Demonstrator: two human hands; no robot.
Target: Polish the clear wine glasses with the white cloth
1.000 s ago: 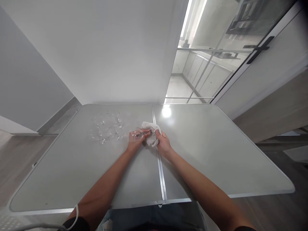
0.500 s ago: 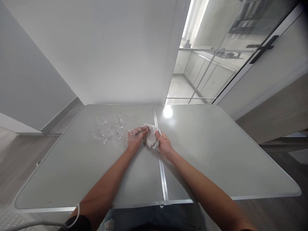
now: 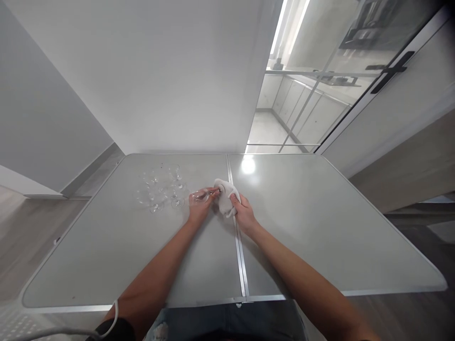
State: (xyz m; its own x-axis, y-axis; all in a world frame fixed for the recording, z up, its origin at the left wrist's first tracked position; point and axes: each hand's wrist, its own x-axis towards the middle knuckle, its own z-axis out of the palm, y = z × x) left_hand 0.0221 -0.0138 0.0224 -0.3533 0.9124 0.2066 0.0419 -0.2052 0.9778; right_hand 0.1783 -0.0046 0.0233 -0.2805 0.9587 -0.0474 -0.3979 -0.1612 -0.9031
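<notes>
My left hand grips a clear stemmed glass lying sideways, its bowl pointing left and its foot toward the right. My right hand is closed on a white cloth that is pressed around the glass's foot. Both hands meet over the middle seam of the grey folding table, a little above its surface.
Several clear stemmed glasses stand in a cluster on the table's left half, just left of my left hand. A white wall rises behind the table, with a glass partition at the back right. A white cable hangs near my left elbow.
The cloth has shifted around the glass's foot as my right hand turned slightly. My left hand keeps the glass in nearly the same place.
</notes>
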